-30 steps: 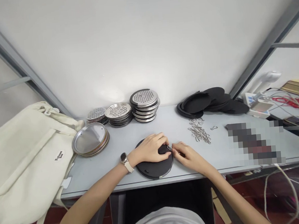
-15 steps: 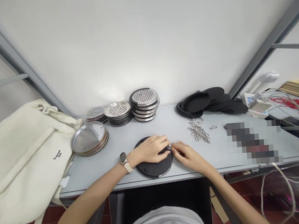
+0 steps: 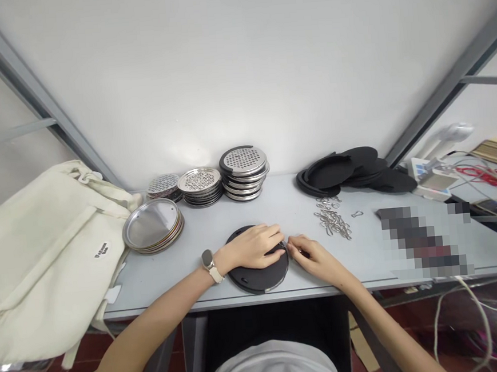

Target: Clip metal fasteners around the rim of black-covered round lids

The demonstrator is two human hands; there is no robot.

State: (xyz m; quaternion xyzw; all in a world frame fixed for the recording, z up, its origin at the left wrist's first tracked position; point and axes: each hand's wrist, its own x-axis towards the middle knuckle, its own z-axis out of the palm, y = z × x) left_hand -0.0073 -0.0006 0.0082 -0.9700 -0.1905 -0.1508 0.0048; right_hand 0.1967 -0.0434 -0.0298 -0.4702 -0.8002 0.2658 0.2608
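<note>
A black round disc [image 3: 262,280], with a small slot near its lower left, lies on the table close to the front edge. My left hand [image 3: 255,247] rests over it and holds it, fingers bent at its right rim and thumb apart on its face. Beside that rim, my right hand [image 3: 312,256] is closed in a pinch on a small metal clip, mostly hidden by the fingers. Several loose metal snap clips [image 3: 334,222] lie in a pile beyond my right hand, with a single clip [image 3: 357,214] to their right.
Stacked perforated grater discs [image 3: 243,160] stand along the wall. A stack of round metal plates [image 3: 150,225] sits left, by a cream bag [image 3: 51,253]. Black round covers [image 3: 358,163] are heaped at back right. A blurred-out item [image 3: 425,244] and white cables [image 3: 476,300] are at right.
The whole view has shifted slightly. Both hands stay at the disc's right rim; the bright metal bit between them shows less now, and the right fingers have moved only a little.
</note>
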